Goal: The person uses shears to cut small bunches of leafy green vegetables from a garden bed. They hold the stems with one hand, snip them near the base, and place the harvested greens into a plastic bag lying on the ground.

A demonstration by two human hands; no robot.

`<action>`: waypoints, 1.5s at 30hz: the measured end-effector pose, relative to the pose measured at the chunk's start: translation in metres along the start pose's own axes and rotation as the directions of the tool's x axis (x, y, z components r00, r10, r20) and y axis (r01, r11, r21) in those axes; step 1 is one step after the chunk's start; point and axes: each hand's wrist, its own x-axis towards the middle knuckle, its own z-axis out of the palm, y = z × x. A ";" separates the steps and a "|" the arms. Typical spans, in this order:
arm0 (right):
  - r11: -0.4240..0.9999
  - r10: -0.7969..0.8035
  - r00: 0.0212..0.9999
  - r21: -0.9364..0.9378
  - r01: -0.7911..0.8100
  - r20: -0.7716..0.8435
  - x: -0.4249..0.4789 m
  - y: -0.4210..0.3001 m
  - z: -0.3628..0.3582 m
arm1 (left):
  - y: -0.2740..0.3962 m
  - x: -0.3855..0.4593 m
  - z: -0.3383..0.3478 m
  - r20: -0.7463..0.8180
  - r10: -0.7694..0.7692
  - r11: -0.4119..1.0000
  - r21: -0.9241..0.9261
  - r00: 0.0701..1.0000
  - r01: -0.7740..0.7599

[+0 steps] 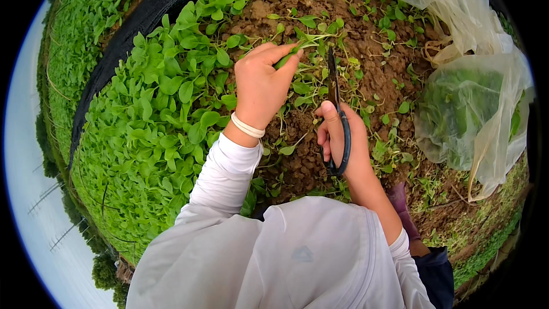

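Between the thumb and fingers of my left hand (266, 76) are a few leafy green seedlings (311, 41), their pale stems pointing right. My right hand (347, 139) holds black-handled scissors (333, 77) with dark, soiled blades pointing up and away from me. The blade tips lie just right of the seedling stems, and the blades look nearly closed together. Below both hands is brown clumpy soil (300, 137) with scattered loose leaves and small plants. A dense bed of green leafy seedlings (146, 137) grows to the left of my left hand.
At the right, a translucent plastic bag (467, 107) with green leaves inside rests on the soil. Black netting (124, 30) runs in a curve behind the seedling bed, with another green bed beyond it. A purple boot (401, 206) shows beside my right forearm.
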 end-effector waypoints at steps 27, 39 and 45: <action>0.980 0.019 0.994 -0.201 0.003 0.108 -0.010 0.019 -0.006 | -0.003 0.003 -0.003 -0.017 -0.138 0.980 -0.144 0.990 0.134; 0.991 0.064 0.993 -0.120 -0.053 0.096 0.000 0.012 -0.006 | -0.001 0.001 -0.002 0.018 -0.140 0.982 -0.128 0.990 0.141; 0.988 0.059 0.994 -0.147 -0.045 0.092 0.001 0.010 -0.009 | -0.004 0.002 0.001 0.026 -0.108 0.987 -0.117 0.994 0.110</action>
